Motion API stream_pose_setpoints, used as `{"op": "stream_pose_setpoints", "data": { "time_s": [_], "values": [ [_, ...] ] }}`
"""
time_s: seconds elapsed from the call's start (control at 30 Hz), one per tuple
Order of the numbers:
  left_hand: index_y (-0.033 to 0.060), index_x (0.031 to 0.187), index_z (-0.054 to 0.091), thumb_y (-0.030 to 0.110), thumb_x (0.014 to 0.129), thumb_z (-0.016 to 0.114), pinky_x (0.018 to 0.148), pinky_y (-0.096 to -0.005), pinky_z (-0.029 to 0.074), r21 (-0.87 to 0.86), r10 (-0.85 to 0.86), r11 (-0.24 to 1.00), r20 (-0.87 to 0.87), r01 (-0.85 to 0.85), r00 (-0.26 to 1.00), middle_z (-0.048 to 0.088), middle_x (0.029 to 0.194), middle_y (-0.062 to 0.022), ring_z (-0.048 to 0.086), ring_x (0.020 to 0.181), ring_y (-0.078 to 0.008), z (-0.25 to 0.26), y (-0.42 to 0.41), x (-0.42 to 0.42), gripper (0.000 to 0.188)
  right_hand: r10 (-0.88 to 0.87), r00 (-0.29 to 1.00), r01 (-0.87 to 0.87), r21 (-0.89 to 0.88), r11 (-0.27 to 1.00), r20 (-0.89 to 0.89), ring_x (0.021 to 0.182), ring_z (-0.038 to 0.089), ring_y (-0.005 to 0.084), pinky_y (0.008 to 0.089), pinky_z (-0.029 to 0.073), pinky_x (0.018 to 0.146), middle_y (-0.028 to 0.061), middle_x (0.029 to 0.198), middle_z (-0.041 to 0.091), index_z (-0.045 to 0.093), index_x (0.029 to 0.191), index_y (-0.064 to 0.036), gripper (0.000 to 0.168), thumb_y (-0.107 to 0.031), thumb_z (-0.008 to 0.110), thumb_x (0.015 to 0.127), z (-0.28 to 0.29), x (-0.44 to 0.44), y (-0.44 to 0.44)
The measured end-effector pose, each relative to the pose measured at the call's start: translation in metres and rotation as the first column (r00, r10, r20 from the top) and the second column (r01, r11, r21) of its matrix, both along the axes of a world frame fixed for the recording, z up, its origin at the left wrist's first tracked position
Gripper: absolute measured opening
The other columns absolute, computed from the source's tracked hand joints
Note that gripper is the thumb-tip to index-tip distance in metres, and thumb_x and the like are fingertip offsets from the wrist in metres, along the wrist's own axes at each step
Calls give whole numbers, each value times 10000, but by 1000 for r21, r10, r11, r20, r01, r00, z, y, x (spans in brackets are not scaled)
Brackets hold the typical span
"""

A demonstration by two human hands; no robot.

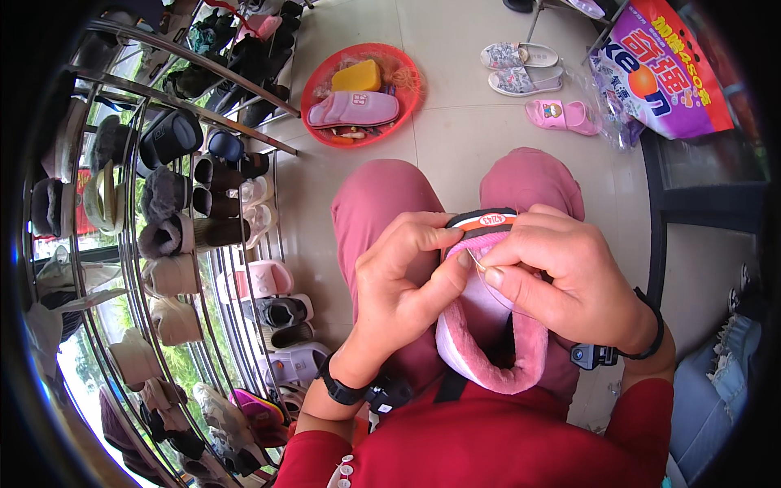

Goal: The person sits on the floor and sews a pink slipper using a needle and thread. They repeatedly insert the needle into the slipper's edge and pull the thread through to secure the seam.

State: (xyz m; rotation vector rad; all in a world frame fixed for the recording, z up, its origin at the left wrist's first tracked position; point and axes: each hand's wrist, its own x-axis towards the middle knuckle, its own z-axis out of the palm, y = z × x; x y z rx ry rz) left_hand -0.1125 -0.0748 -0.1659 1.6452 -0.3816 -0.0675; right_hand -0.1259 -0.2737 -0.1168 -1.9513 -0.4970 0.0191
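Note:
A pink plush-lined slipper [532, 360] lies over my lap, its opening towards me and its dark-edged sole with an orange and white stripe facing away. My left hand [409, 268] grips the sole edge and pink upper between thumb and fingers. My right hand [555, 268] is at the right side of the same edge, thumb and index finger pinched on a thin needle or thread end at the seam. A loop of thin thread [497, 294] hangs below the pinch, over the slipper's inside. Whether the needle tip is in the fabric cannot be told.
A red plastic basin [309, 131] on the tiled floor holds a matching pink slipper [354, 108], a yellow block [357, 75] and small items. Metal racks [201, 116] of shoes line the left. Patterned shoes [523, 80], a pink slipper [558, 116] and a printed bag [668, 73] are ahead right.

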Motion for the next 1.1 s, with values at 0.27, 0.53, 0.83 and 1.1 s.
{"op": "stream_pose_setpoints", "data": {
  "time_s": [0.27,0.53,0.83,1.1],
  "values": [
    [-34,991,658,34,823,725,831,-331,516,-2,-11,1000,-13,11,1000,673,1035,-164,658,939,-237,1,2,-1,193,-17,999,17,-18,1000,49,650,488,232,336,393,614,65,703,557,650,839,-32,56,-22,658,785,-2,-4,1],
    [-28,1007,663,44,833,729,828,-315,510,13,3,1000,-3,-3,1000,669,1026,-162,655,935,-230,-3,2,-2,200,-50,996,53,-38,998,77,660,484,240,343,394,615,72,709,547,643,839,-28,70,-5,647,773,-7,-7,3],
    [-34,1009,661,53,838,728,838,-317,508,-4,9,1000,2,-9,1000,667,1029,-169,654,946,-234,-4,2,-4,203,-43,994,49,-59,997,96,651,491,241,343,395,615,75,721,569,642,840,-25,64,-7,655,780,-6,-8,4],
    [-35,1006,659,61,841,730,839,-321,509,4,12,1000,10,-12,1000,669,1034,-179,656,947,-240,-3,1,-4,203,-31,996,39,-91,995,89,647,488,242,345,394,604,75,719,566,640,836,-24,59,-6,660,783,-4,-7,5]
  ]
}}
